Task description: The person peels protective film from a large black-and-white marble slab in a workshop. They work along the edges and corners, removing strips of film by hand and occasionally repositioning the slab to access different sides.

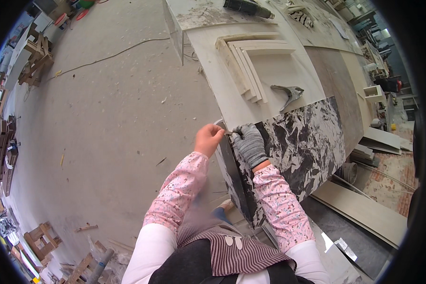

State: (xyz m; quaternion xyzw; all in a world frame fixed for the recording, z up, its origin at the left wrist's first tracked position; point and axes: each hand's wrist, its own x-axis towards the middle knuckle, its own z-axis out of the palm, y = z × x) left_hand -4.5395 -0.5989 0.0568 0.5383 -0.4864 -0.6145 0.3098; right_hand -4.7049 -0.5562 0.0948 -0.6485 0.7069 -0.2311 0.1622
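A black-and-white marbled slab (312, 137) lies on the workbench, with a dark side panel (236, 177) running down along its left edge. At the far left corner of that slab, my bare left hand (209, 140) is closed in a pinch on a small, thin, pale piece too small to name. My right hand (250, 144), in a grey knitted glove, rests on the slab's corner with its fingers curled against the same small piece. The two hands' fingertips nearly meet. Beyond them on the bench lies a metal spring clamp (288, 96).
Pale L-shaped frame pieces (248, 66) lie nested on the white bench top (222, 102). A dark power tool (248, 7) lies at the far end. Long boards (359, 208) stand low on the right. A cable (113, 57) crosses the concrete floor; wooden pallets (41, 241) stand at left.
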